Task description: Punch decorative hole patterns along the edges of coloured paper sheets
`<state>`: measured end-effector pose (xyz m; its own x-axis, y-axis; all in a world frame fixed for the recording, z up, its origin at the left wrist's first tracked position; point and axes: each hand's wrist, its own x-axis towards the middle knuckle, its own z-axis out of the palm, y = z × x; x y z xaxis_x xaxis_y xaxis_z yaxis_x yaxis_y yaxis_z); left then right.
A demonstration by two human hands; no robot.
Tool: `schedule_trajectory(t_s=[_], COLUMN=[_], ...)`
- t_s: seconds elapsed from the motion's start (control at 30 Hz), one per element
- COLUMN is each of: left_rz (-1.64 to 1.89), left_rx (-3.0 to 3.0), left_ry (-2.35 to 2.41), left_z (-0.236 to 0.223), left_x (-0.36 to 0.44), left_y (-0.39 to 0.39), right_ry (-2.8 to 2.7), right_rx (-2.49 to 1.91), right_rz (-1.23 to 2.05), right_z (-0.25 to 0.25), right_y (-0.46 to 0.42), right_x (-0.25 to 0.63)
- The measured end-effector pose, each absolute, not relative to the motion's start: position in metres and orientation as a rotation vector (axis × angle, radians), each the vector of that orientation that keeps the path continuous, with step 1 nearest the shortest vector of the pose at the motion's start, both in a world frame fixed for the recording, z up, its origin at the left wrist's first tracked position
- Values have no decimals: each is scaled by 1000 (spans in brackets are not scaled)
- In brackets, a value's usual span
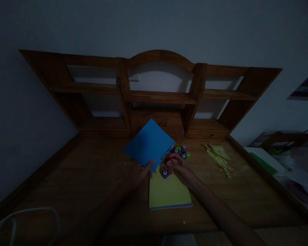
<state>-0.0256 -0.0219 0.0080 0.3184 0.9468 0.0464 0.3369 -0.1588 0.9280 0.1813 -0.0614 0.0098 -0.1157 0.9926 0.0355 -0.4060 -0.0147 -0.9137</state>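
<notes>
My left hand [144,169] pinches the lower corner of a blue sheet of paper [150,143], thumb on top. The sheet is raised and turned cornerwise, with a row of small cut-out shapes along its lower right edge. My right hand [178,165] is closed on a small red craft punch [169,160] at that edge; the fingers cover part of it. Just below, a purple craft punch [165,173] with a white button is over the top of a stack of yellow paper [169,193]. Behind my right hand, several purple and green craft punches [184,149] sit in a cluster.
Yellow paper strips full of holes [218,157] lie on the right of the wooden desk [97,171]. A wooden shelf unit [160,97] stands along the back. White cable [36,209] loops at the front left. Small paper bits are scattered about.
</notes>
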Motion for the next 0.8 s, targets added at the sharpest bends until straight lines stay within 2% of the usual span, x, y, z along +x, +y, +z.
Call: schedule_trajectory(t_s=[0.37,0.8], left_rz=[856,796], left_rx=[1628,1455], left_ry=[1080,896], left_z=[16,30], left_x=[-23,-23], left_y=[-26,-29], right_ry=[-922,-1063], right_rx=[-731,-1196], right_rz=[1527,1279], right_z=[6,6], right_y=[-61,-65], right_x=[188,184])
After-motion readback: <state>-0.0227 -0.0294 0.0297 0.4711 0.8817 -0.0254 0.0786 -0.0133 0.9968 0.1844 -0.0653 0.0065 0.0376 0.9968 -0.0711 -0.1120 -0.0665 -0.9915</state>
